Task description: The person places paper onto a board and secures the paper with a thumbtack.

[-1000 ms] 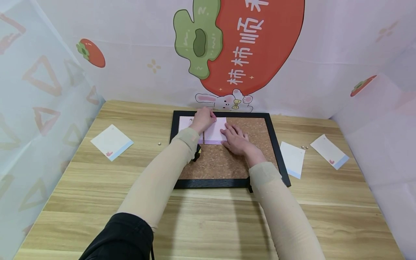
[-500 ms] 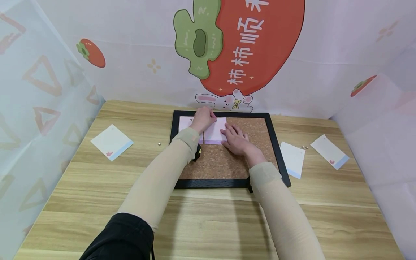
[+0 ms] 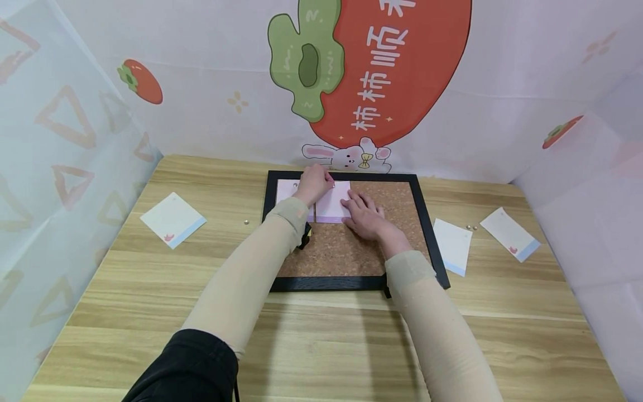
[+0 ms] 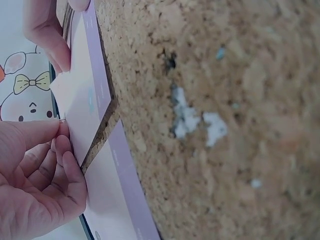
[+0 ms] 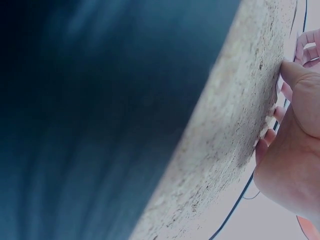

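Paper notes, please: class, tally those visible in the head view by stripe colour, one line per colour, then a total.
Lilac-striped notes on the corkboard: 2
Blue-striped notes on the table: 3
Total: 5

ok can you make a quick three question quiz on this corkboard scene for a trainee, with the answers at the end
1. Multiple choice: how many blue-edged cards lie on the table?
a) one
b) three
c) five

2. True or false: the left hand is nearer the far edge of the corkboard than the near edge.

3. Fill in: the pale cards on the corkboard have a ____ strip along the edge nearest the person.

Key:
1. b: one left of the corkboard, two to its right.
2. True.
3. Purple.
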